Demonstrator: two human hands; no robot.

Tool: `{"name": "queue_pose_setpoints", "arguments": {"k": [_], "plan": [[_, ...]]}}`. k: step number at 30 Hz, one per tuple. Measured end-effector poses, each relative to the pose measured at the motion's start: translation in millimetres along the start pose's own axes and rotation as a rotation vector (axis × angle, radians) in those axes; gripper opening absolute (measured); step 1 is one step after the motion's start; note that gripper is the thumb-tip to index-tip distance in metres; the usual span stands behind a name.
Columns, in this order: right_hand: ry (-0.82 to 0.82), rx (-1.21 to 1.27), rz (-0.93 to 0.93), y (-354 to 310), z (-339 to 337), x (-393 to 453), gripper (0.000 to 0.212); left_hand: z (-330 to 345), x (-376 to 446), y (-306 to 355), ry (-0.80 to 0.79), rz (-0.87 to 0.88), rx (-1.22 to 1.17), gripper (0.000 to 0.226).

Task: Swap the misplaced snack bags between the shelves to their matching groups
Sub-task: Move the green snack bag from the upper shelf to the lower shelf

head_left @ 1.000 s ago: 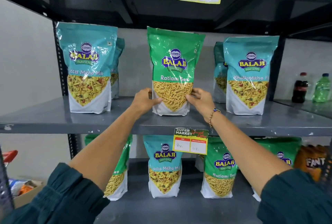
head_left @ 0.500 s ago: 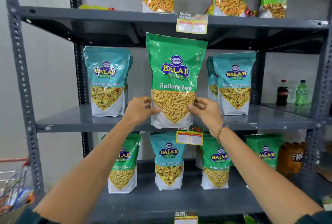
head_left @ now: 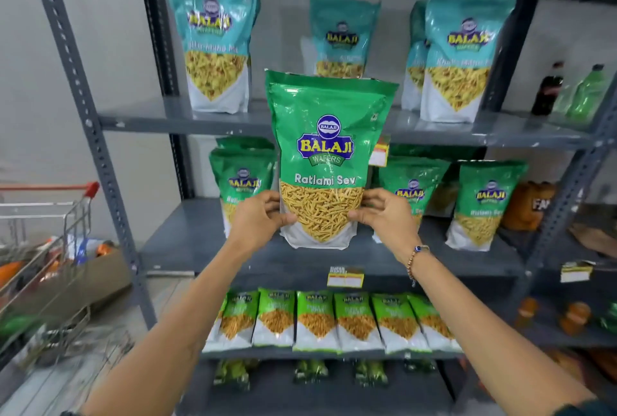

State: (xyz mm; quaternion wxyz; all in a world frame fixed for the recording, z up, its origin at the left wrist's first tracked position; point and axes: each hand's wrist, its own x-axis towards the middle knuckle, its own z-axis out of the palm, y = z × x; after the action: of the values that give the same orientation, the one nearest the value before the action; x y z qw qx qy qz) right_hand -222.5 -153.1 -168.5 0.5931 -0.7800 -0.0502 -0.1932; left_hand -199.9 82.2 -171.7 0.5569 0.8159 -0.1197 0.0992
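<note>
I hold a green Ratlami Sev bag (head_left: 329,155) upright in the air, in front of the green-bag shelf (head_left: 187,242). My left hand (head_left: 258,218) grips its lower left edge and my right hand (head_left: 385,213) its lower right edge. Teal Khatta Mitha Mix bags (head_left: 215,38) stand on the upper shelf (head_left: 187,120), with more teal bags (head_left: 342,38) at middle and right. Green Ratlami Sev bags (head_left: 242,181) stand on the shelf below, left and right (head_left: 485,205) of the held bag. What stands directly behind the held bag is hidden.
A row of small green snack packs (head_left: 315,318) fills the lower shelf. A shopping cart (head_left: 50,248) with goods stands at the left. Drink bottles (head_left: 547,88) stand at the right on the neighbouring rack. Grey slotted uprights (head_left: 83,121) frame the shelves.
Both hands have carried the green Ratlami Sev bag off the upper shelf and down to the level of the green-bag shelf. The view has tilted downward.
</note>
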Motion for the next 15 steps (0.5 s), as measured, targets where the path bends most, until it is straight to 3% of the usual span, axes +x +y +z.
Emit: {"name": "queue_pose_setpoints", "arguments": {"k": [9, 15], "plan": [[0.006, 0.070, 0.146, 81, 82, 10, 0.035, 1, 16, -88, 0.016, -0.169, 0.053, 0.041], [-0.076, 0.061, 0.169, 127, 133, 40, 0.031, -9, 48, -143, 0.021, -0.289, 0.149, 0.036]]}}
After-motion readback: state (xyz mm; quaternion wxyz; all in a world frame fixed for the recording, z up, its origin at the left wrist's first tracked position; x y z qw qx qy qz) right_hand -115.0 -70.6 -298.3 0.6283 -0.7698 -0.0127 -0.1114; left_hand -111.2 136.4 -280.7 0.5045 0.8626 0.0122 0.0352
